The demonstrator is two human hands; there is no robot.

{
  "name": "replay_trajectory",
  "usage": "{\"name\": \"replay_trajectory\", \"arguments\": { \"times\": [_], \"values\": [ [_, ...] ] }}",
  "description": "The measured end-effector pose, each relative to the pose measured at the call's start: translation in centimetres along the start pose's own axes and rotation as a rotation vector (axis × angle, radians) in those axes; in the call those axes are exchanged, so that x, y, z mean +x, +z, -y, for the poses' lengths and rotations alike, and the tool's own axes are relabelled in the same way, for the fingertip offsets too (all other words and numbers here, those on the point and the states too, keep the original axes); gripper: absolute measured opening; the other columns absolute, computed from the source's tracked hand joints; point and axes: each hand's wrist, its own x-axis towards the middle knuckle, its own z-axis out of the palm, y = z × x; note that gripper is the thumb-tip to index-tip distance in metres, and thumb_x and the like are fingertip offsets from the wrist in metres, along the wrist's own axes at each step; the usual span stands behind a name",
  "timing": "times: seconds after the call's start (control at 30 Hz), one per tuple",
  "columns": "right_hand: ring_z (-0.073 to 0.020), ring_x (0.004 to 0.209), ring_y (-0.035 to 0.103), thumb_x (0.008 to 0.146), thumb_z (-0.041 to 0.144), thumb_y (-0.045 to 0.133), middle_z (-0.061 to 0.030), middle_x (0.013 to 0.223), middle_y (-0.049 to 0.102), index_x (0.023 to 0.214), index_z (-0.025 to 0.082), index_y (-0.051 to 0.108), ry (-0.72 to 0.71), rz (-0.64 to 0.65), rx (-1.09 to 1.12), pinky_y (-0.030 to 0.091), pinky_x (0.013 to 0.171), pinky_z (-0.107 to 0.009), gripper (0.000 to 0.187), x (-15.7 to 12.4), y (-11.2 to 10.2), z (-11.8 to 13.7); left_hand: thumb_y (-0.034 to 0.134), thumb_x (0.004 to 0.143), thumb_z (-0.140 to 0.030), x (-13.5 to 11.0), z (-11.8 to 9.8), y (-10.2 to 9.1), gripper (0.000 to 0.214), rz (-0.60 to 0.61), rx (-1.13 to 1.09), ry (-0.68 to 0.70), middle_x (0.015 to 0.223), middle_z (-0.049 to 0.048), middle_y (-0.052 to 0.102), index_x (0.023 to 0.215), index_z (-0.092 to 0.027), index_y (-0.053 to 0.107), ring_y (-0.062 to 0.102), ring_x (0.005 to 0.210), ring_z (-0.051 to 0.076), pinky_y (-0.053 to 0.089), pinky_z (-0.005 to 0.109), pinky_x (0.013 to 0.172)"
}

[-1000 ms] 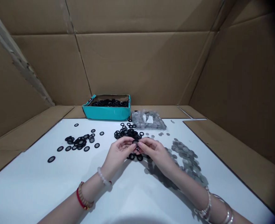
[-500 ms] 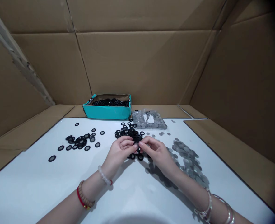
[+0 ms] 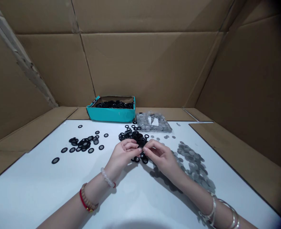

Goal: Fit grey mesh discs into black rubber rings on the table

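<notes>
My left hand (image 3: 125,152) and my right hand (image 3: 161,155) meet fingertip to fingertip above the middle of the table. Between them they pinch a small black rubber washer, largely covered by the fingers, with a greyish centre just showing. Right behind and under the hands lies a pile of black rubber washers (image 3: 133,135). Off to the left is a group of washers with grey mesh discs in their centres (image 3: 84,143). A heap of loose grey mesh discs (image 3: 195,165) spreads beside and beyond my right forearm.
A turquoise box (image 3: 110,115) full of black washers stands at the back. Right of it lies a clear plastic bag (image 3: 153,122) of grey discs with a white label. Cardboard walls (image 3: 140,66) enclose the white table (image 3: 131,203) at the back and sides.
The whole view has shifted slightly, so things sit a little further right. Both hands keep their pinch at the same spot, with only slight finger movement.
</notes>
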Motion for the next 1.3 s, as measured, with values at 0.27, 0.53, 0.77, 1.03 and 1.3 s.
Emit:
{"name": "replay_trajectory", "arguments": {
  "times": [0.27, 0.53, 0.77, 1.03, 1.3],
  "values": [
    [-0.0149, 0.068, 0.05, 0.083, 0.033, 0.052, -0.0009, 0.072, 0.054, 0.073, 0.019, 0.06, 0.038, 0.011, -0.006, 0.038, 0.062, -0.024, 0.019, 0.06, 0.02, -0.33, 0.074, 0.055, -0.019, 0.15, -0.1, -0.18, 0.034, 0.043, 0.062, -0.03, 0.06, -0.0055, 0.056, 0.081, -0.015, 0.052, 0.051, 0.055, 0.008, 0.04, 0.022, 0.058],
    [-0.014, 0.066, 0.049, 0.082, 0.037, 0.053, 0.0003, 0.069, 0.053, 0.072, 0.019, 0.059, 0.11, 0.032, 0.081, 0.038, 0.061, -0.024, 0.021, 0.22, 0.04, -0.44, 0.075, 0.053, -0.018, 0.01, -0.13, -0.03, 0.036, 0.01, 0.039, 0.018, 0.06, -0.0058, 0.055, 0.081, -0.015, 0.052, 0.053, 0.058, 0.008, 0.042, 0.022, 0.059],
    [-0.0135, 0.065, 0.048, 0.083, 0.038, 0.051, 0.0001, 0.067, 0.051, 0.07, 0.018, 0.055, 0.11, 0.038, 0.08, 0.037, 0.06, -0.023, 0.025, 0.23, -0.06, -0.03, 0.075, 0.057, -0.019, -0.2, -0.36, -0.05, 0.037, -0.051, 0.013, 0.044, 0.068, -0.0024, 0.059, 0.086, -0.013, 0.052, 0.056, 0.061, 0.008, 0.046, 0.021, 0.062],
    [-0.0119, 0.061, 0.044, 0.085, 0.034, 0.049, 0.0014, 0.066, 0.048, 0.07, 0.018, 0.053, 0.046, 0.034, 0.008, 0.034, 0.057, -0.023, 0.023, -0.09, 0.03, -0.08, 0.074, 0.058, -0.019, 0.03, -0.1, -0.27, 0.035, -0.055, -0.014, 0.06, 0.067, -0.0027, 0.058, 0.084, -0.013, 0.051, 0.054, 0.058, 0.007, 0.044, 0.02, 0.06],
    [-0.0121, 0.063, 0.045, 0.085, 0.03, 0.051, 0.0007, 0.068, 0.05, 0.072, 0.018, 0.054, 0.041, 0.02, 0.046, 0.035, 0.058, -0.023, 0.018, -0.01, -0.02, -0.12, 0.075, 0.056, -0.017, 0.37, -0.25, -0.79, 0.035, 0.121, 0.031, -0.047, 0.061, -0.0043, 0.056, 0.084, -0.013, 0.053, 0.053, 0.055, 0.008, 0.041, 0.021, 0.058]
  ]
}}
